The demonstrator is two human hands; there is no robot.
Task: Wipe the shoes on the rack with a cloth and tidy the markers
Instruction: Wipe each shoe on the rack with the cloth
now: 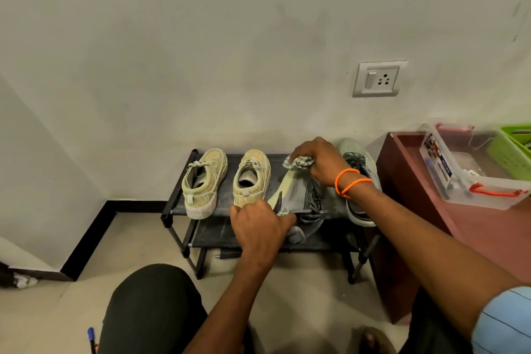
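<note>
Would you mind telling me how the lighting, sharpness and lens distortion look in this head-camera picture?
In the head view the light is dim, soft and greenish, with no glare; the wide lens bows the wall socket and the floor skirting; the right hand gripping the cloth and the left hand on the grey shoe look slightly soft; the lower rack shelf lies in shadow.

On the rack (184,204), top shelf, four shoes in a row: left shoe (204,181), second shoe (251,177) just beside it, then a tilted shoe (298,195), then the rightmost shoe (359,181) partly behind the right forearm. Cloth (298,162) at the tilted shoe's far end, under the right hand (321,161); left hand (261,227) at its near end. Right of the rack, a table (488,236) bearing a box (465,181) and, behind that, a basket (508,149). Above, on the wall, a socket (379,79). Near the bottom left, on the floor, a marker (91,338).
</note>
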